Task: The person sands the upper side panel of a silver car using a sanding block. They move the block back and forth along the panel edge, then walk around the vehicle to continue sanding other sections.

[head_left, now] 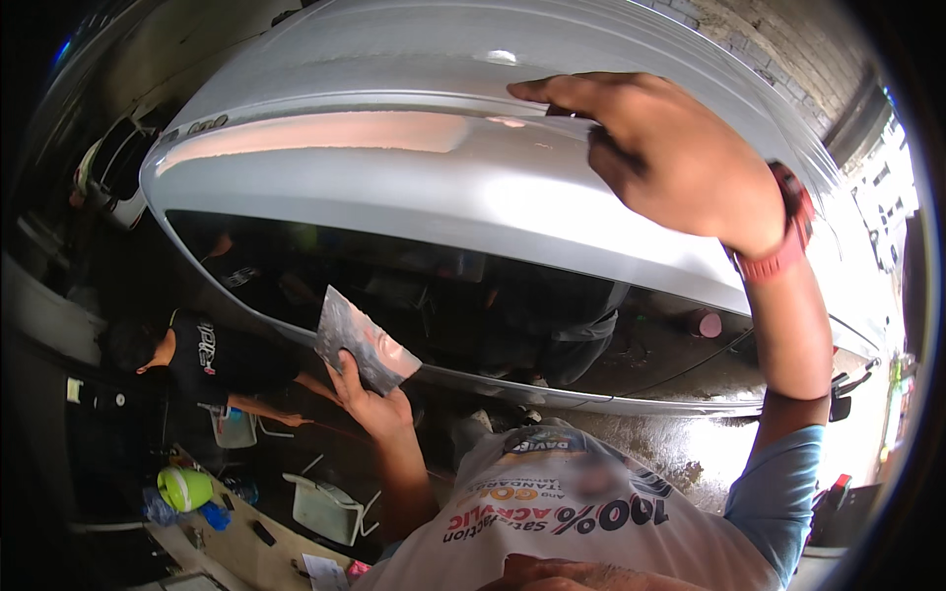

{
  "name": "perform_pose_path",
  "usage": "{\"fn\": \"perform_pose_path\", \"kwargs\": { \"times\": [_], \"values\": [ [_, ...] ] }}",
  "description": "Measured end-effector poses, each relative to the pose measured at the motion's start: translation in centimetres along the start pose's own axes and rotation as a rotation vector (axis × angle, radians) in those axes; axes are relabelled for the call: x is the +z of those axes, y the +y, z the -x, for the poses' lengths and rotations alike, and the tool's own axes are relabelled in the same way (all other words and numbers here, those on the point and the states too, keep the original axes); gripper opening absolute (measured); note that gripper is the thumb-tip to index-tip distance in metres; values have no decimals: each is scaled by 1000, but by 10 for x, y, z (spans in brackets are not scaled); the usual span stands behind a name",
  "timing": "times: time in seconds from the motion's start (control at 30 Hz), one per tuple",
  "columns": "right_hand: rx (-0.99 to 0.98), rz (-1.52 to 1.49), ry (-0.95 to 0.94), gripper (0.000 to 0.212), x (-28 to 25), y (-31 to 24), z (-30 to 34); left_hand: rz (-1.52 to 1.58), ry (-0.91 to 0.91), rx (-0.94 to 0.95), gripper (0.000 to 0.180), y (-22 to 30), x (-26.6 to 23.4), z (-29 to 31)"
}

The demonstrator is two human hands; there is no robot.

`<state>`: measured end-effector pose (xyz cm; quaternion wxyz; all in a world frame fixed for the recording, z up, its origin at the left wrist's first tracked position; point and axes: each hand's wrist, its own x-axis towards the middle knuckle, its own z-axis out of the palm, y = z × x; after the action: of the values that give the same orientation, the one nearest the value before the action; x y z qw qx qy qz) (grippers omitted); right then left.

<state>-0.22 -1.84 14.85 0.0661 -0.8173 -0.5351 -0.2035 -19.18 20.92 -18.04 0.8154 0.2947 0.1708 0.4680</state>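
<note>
Left hand point(377, 407): raised from the lower edge, gripping a square plate point(367, 345) smeared grey and pink. The thumb lies over its near edge; the fingers behind are hidden by the plate.

Right hand point(685, 163): farther forward, forearm upright, wrist bent leftward, back of the hand uppermost. The index finger extends left, the others curl under. A red band point(774, 258) circles the wrist. Whether these fingers hold anything cannot be told, nor whether the fingertip touches the surface.

Beyond the left hand and beneath the right: a silver vehicle point(512, 187), its ends bent by the lens. A long pink patch point(325, 138) runs along its roof edge, left of the right hand; a smaller pink spot point(507, 122) sits just below the right fingertip. Dark side glass point(434, 286) carries reflections that are hard to separate.

Left of the left hand: a co-worker point(202, 350), partly lost in shadow. Farther below left: a white chair point(325, 509) and a green bucket point(184, 489) by the bench point(232, 550), which is partly cut off.
</note>
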Motion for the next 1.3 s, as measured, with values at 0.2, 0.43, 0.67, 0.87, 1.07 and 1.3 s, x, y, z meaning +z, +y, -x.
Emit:
{"fn": "perform_pose_path", "kwargs": {
  "times": [0.2, 0.43, 0.67, 0.87, 1.07, 1.3],
  "values": [
    [177, 13, -278, 50, 28, 16, -44, 25, -39, -16, 53, -19, -14, -15],
    [206, 122, -332, 48, 48, 7, -46, -6, -30, 76, 55, -17, -17, -38],
    [101, 149, -270, 45, 63, 5, -40, -3, -11, 25, 66, -19, -23, -49],
    [95, 150, -271, 45, 44, 0, -36, 15, 5, 48, 67, -23, -21, -49],
    [121, 183, -337, 49, 52, 4, -45, 4, 16, 94, 66, -25, -19, -55],
    [-14, 128, -189, 39, 66, 10, -37, 6, 35, 90, 66, -27, -17, -57]
  ]
}}
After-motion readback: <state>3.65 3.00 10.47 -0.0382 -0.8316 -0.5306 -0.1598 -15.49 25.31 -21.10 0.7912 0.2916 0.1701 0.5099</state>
